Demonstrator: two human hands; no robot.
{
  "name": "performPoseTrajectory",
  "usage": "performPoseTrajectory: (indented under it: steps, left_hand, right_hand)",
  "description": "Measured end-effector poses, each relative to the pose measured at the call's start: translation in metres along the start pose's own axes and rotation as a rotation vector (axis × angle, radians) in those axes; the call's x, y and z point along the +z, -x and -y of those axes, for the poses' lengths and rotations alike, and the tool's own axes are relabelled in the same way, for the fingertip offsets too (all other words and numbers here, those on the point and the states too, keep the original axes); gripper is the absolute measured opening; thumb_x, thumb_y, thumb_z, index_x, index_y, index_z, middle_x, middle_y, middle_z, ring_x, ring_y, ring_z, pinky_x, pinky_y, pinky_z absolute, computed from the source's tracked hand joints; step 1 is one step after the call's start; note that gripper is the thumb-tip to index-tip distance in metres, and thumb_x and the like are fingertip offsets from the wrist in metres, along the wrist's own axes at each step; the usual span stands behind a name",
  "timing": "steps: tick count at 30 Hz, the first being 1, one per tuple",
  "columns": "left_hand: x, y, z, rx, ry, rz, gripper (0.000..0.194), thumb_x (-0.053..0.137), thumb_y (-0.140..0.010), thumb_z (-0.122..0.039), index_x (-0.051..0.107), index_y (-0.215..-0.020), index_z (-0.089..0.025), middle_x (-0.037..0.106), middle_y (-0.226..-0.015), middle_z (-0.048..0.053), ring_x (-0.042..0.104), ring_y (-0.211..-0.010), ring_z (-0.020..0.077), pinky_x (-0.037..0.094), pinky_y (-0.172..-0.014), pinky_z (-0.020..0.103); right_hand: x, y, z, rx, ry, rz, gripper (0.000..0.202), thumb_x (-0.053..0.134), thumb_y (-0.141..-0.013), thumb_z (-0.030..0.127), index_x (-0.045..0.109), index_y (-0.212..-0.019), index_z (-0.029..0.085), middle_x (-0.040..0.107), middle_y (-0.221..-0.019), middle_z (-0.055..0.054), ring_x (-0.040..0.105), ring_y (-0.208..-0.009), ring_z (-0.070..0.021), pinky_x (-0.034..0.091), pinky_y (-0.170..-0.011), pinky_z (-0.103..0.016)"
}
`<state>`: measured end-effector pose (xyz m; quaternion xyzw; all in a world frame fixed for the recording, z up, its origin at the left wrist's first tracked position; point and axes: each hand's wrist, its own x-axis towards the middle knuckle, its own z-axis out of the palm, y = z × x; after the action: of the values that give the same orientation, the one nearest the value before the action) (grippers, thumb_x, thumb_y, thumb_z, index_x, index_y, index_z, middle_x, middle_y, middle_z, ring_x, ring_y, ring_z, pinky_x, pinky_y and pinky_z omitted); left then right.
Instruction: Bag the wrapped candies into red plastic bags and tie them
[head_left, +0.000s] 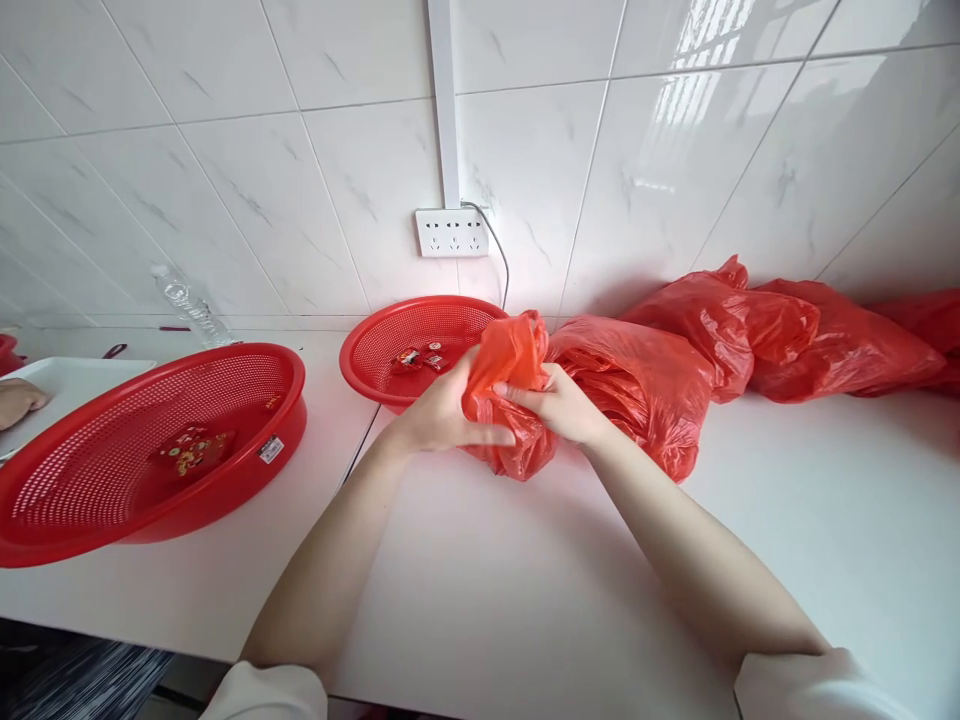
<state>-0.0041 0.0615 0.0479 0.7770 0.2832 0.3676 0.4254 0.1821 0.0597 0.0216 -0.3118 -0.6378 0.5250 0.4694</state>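
Observation:
Both hands are around a small red plastic bag (511, 440) above the white table, in the middle of the view. My left hand (450, 410) holds its left side, thumb across the lower front. My right hand (551, 402) grips its right side, with the thumb on the front. The top of the bag is bunched together. Just behind my left hand stands a round red basket (367, 347) with a few small packets (420, 357) in it. A large filled red bag (652, 370) lies right beside my right hand.
More red bags (840, 345) line the wall at the right. A large red basket (289, 420) with small items stands at the left. Beyond it are a clear bottle (187, 305), a white tray (82, 375) and another person's hand (19, 402). A socket panel (452, 233) is on the wall.

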Motion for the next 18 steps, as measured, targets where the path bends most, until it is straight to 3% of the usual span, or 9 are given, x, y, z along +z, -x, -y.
performPoseTrajectory:
  steps: [3, 6, 10, 11, 13, 15, 18]
  left_hand:
    - [0.004, 0.002, 0.006, -0.147, -0.169, 0.054, 0.047, 0.082, -0.064, -0.037, 0.069, -0.107, -0.022, 0.071, -0.102, 0.007, 0.065, -0.1, 0.0298, 0.05, -0.083, 0.038]
    - [0.01, -0.001, 0.015, -0.179, -0.111, -0.066, 0.024, 0.073, -0.075, -0.037, 0.072, -0.092, -0.02, 0.072, -0.094, 0.006, 0.065, -0.097, 0.0285, 0.05, -0.083, 0.038]
    - [0.014, -0.006, 0.018, -0.139, 0.257, -0.336, 0.024, 0.066, -0.083, -0.036, 0.07, -0.099, -0.019, 0.072, -0.103, 0.005, 0.065, -0.101, 0.0247, 0.05, -0.089, 0.038]
    - [0.015, -0.006, 0.017, -0.126, 0.338, -0.362, 0.026, 0.068, -0.082, -0.035, 0.069, -0.103, -0.02, 0.071, -0.105, 0.005, 0.065, -0.102, 0.0242, 0.05, -0.09, 0.038]
    - [0.018, -0.006, 0.014, -0.12, 0.397, -0.306, 0.032, 0.075, -0.077, -0.032, 0.069, -0.106, -0.02, 0.071, -0.107, 0.005, 0.065, -0.104, 0.0243, 0.05, -0.092, 0.038]
    - [0.022, -0.006, 0.012, -0.134, 0.37, -0.23, 0.035, 0.078, -0.074, -0.031, 0.07, -0.106, -0.02, 0.071, -0.108, 0.006, 0.064, -0.106, 0.0248, 0.05, -0.094, 0.038]
    - [0.025, -0.006, 0.013, -0.169, 0.361, -0.301, 0.028, 0.072, -0.08, -0.038, 0.072, -0.102, -0.02, 0.071, -0.11, 0.007, 0.066, -0.103, 0.0252, 0.052, -0.09, 0.039]
  right_hand:
    - [-0.001, 0.001, 0.009, -0.063, -0.163, -0.032, 0.027, 0.075, -0.078, 0.037, 0.063, -0.095, 0.02, 0.067, -0.089, -0.002, 0.065, -0.084, -0.0184, 0.053, -0.078, -0.033]
    - [-0.005, 0.002, 0.014, -0.131, -0.19, -0.059, 0.039, 0.079, -0.075, 0.032, 0.061, -0.108, 0.024, 0.068, -0.099, -0.001, 0.066, -0.093, -0.0187, 0.053, -0.088, -0.034]
    - [-0.014, -0.004, 0.006, -0.104, -0.162, -0.179, 0.031, 0.079, -0.075, 0.035, 0.065, -0.098, 0.021, 0.071, -0.097, -0.004, 0.068, -0.092, -0.0218, 0.054, -0.088, -0.038]
    - [-0.015, -0.005, 0.002, -0.088, -0.183, -0.213, 0.028, 0.077, -0.077, 0.038, 0.066, -0.096, 0.02, 0.072, -0.096, -0.005, 0.069, -0.091, -0.0224, 0.054, -0.087, -0.039]
    - [-0.015, -0.008, -0.004, -0.06, -0.233, -0.259, 0.027, 0.073, -0.08, 0.04, 0.068, -0.095, 0.018, 0.073, -0.096, -0.006, 0.069, -0.089, -0.0229, 0.054, -0.086, -0.039]
    - [-0.014, -0.009, -0.008, -0.032, -0.248, -0.236, 0.027, 0.075, -0.078, 0.035, 0.068, -0.098, 0.018, 0.074, -0.097, -0.005, 0.069, -0.091, -0.0226, 0.054, -0.086, -0.038]
    - [-0.014, -0.007, -0.008, 0.04, -0.294, -0.056, 0.036, 0.079, -0.07, 0.022, 0.067, -0.104, 0.02, 0.074, -0.1, -0.003, 0.069, -0.092, -0.0222, 0.054, -0.084, -0.035]
